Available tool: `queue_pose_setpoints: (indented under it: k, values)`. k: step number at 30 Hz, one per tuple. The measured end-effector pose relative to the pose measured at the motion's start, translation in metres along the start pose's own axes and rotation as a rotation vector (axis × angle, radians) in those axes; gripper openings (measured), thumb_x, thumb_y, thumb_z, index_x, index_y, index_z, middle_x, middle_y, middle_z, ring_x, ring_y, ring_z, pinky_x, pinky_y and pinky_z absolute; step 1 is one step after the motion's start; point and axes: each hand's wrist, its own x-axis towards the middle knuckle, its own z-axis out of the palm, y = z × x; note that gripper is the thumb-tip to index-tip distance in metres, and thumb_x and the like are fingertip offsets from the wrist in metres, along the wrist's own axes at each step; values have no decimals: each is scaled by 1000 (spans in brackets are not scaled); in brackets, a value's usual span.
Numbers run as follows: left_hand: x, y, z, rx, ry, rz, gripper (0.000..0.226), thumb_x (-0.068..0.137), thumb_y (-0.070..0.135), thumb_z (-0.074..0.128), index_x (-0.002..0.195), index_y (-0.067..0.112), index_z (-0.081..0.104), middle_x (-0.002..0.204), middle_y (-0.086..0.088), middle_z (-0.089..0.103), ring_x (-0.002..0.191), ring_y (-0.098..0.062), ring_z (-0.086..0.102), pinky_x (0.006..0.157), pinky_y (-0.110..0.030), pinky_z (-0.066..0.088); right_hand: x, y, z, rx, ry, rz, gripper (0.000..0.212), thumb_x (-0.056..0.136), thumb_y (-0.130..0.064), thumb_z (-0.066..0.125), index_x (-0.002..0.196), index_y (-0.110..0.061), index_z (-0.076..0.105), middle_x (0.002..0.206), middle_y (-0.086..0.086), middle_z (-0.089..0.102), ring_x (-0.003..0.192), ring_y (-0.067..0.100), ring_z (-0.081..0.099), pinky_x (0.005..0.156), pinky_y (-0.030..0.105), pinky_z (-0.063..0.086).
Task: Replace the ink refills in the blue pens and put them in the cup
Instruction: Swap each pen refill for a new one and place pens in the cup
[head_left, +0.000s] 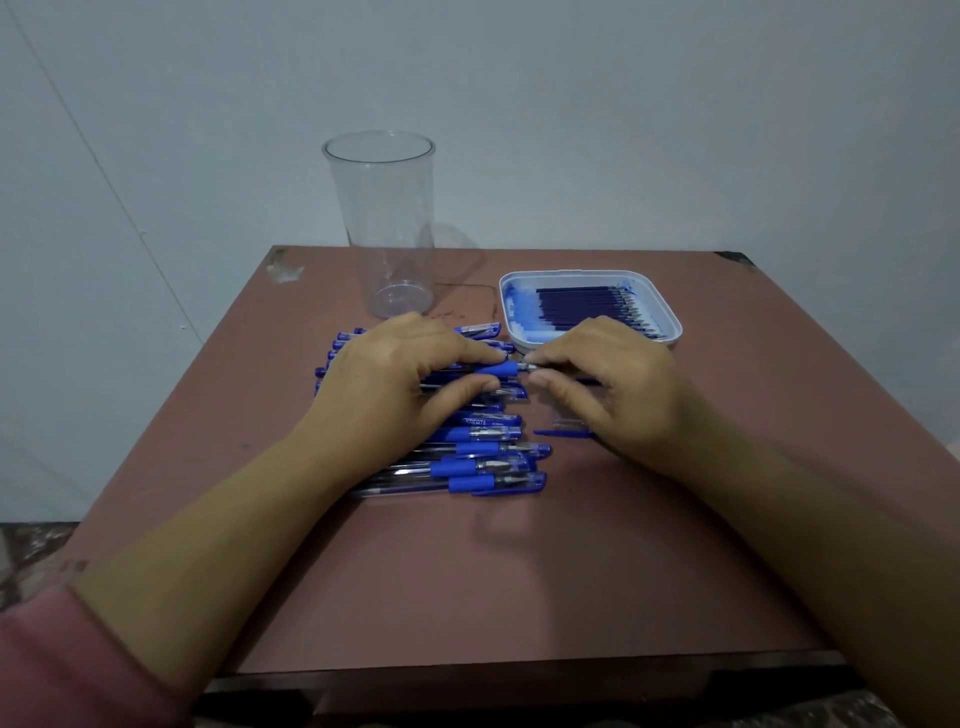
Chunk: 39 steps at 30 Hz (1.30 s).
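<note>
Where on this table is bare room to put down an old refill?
Bare: the wide strip of the table between its near edge and the pen pile; the right side beyond the refill tray; the corner left of the cup. Crowded: the middle, where the left hand and right hand work on one pen.

only writing i can make out is on one pen (482, 422) in the pile of blue pens (467, 467), the one lying just below the thumb of my left hand (395, 374). dark print runs along its barrel and looks like "kreata" to me, but the first letters are fuzzy so don't quote me. there's a smaller bit of print right after it, toward the capped end, too tiny to read.
</note>
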Motion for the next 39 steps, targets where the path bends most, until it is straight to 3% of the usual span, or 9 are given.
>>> queue_pose_setpoints:
  k: [3,9,13,18,21,24,30,35,39]
  values:
    - [0,0,0,-14,7,-4,27,88,41,65,106,24,75,89,12,69,77,-10,59,71,-29,51,-1,0,-1,16,12,46,28,89,-27,65,110,-8,66,87,0,63,77,13,53,75,27,45]
    - [0,1,0,-21,5,0,27,88,41,65,106,24,75,88,10,70,77,-11,60,70,-32,52,2,-1,-2,-8,-15,-4,19,93,-23,59,93,-7,68,80,-1,64,74,14,52,75,21,40]
    - [0,0,0,-13,6,-6,26,88,40,65,106,24,75,89,10,70,77,-11,59,71,-32,51,-1,-3,-2,57,-17,88,28,90,-31,64,109,-11,65,88,0,64,79,13,56,75,24,46]
    - [0,1,0,-16,5,-3,26,88,41,65,106,24,75,89,11,70,78,-11,59,71,-29,51,2,-3,-3,-3,-17,20,16,93,-21,61,92,-6,67,81,2,63,74,18,54,73,26,43]
    - [1,2,0,-3,11,10,26,88,40,65,105,23,75,90,10,70,77,-11,60,72,-25,48,1,-2,-4,2,-29,25,22,95,-25,56,93,-7,68,81,2,64,74,19,56,73,28,44]
    - [1,1,0,-11,17,8,25,87,37,67,105,22,76,92,8,72,77,-13,60,72,-29,50,0,-5,-5,59,-12,82,23,92,-28,63,104,-9,67,88,1,65,79,15,58,75,28,47]
    - [1,3,2,-2,19,16,25,88,38,65,104,21,76,91,8,72,79,-12,60,72,-29,50,2,-5,-7,8,-11,25,12,91,-16,64,94,-5,69,83,3,66,77,15,56,75,22,43]
    - [2,-1,1,10,18,-3,25,88,40,65,104,23,76,91,9,72,79,-16,63,72,-36,52,-1,-1,-16,89,-82,195,19,87,-29,66,98,-14,69,86,-8,64,80,9,56,73,25,47]
    - [1,-7,-2,3,45,-44,25,88,41,66,104,23,76,94,11,73,82,-14,63,75,-36,53,-9,6,-28,56,-228,215,24,79,-42,69,95,-24,71,84,-14,62,80,8,56,72,24,44]
